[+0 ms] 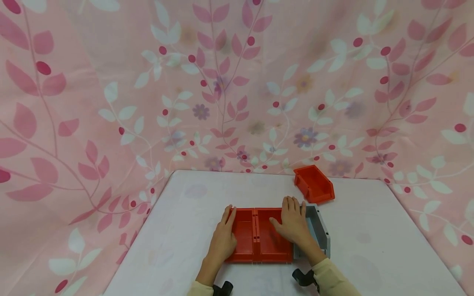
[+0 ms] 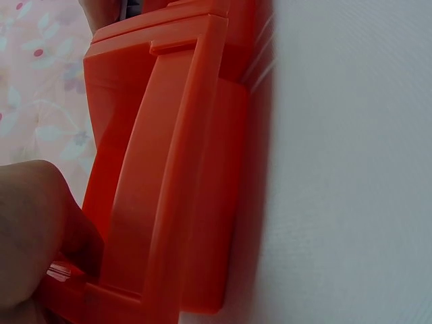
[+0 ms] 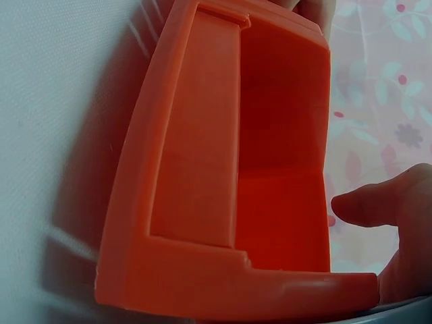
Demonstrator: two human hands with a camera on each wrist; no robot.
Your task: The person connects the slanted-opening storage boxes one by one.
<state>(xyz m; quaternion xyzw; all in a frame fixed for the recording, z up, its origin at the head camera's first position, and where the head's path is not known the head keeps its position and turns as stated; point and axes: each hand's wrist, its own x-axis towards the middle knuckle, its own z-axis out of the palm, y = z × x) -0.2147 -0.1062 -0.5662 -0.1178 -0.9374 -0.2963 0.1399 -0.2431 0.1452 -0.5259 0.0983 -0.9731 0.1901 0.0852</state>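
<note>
Two red plastic storage bins stand side by side on the table, the left red bin [image 1: 244, 234] and the right red bin [image 1: 274, 246]. A grey bin [image 1: 319, 230] adjoins them on the right. My left hand [image 1: 223, 240] grips the outer side wall of the left bin, its thumb inside that wall in the left wrist view. At the border of the right red bin and the grey bin, my right hand [image 1: 294, 224] rests with straight fingers pointing away. Its thumb [image 3: 368, 204] is spread over the right bin, apart from the bin floor.
Another red bin [image 1: 314, 184] lies at an angle behind the grey one, near the table's back edge. The white-covered table [image 1: 177, 218] extends to both sides. Pink floral cloth [image 1: 237, 102] hangs behind and around it.
</note>
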